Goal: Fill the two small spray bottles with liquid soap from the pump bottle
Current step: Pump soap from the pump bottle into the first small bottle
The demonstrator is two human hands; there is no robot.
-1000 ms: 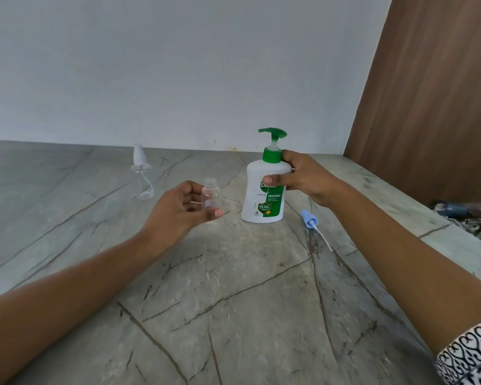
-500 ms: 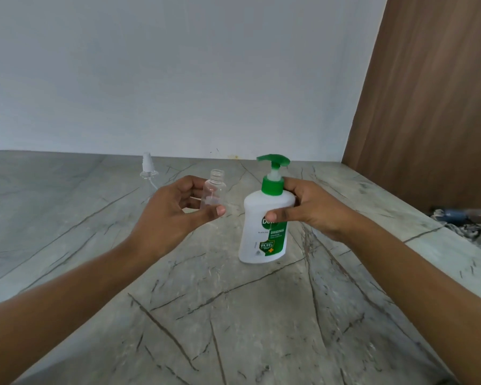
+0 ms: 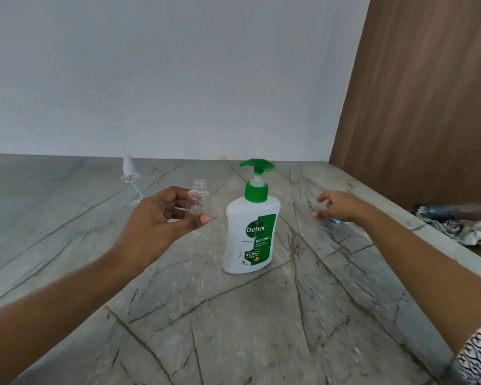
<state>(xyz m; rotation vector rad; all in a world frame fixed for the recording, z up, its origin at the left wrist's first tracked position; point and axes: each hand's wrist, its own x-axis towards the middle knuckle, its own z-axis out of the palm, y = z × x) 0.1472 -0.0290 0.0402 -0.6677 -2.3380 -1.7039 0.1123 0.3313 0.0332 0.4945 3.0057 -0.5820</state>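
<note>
Left hand (image 3: 156,229) is raised over the tabletop (image 3: 233,329), holding a small clear spray bottle (image 3: 197,200) upright. Its cap is off, so the threaded neck is open at the top. The thumb presses the front near the base and the other fingers (image 3: 175,195) are curled round the far-left side, so it's a light pinch rather than a full fist. I can't really tell if there's anything inside it.

The pump bottle (image 3: 252,226) stands upright on the tabletop just right of that little bottle, close but not touching. It has a white body and a green pump head, with the Dettol label facing the camera. No hand is on it.

Right hand (image 3: 340,207) is off to the right of the pump bottle, clear of it and low over the tabletop. It's pretty blurry, but the fingers look loosely spread with nothing in them. There's a bit of blue (image 3: 335,221) under it, too smeared to make out.

The second spray bottle (image 3: 129,179), white sprayer on, stands far left, partly hidden behind the left hand. There's a brown wood panel (image 3: 428,107) on the right, with a crumpled patterned cloth (image 3: 461,230) past the tabletop's right edge.
</note>
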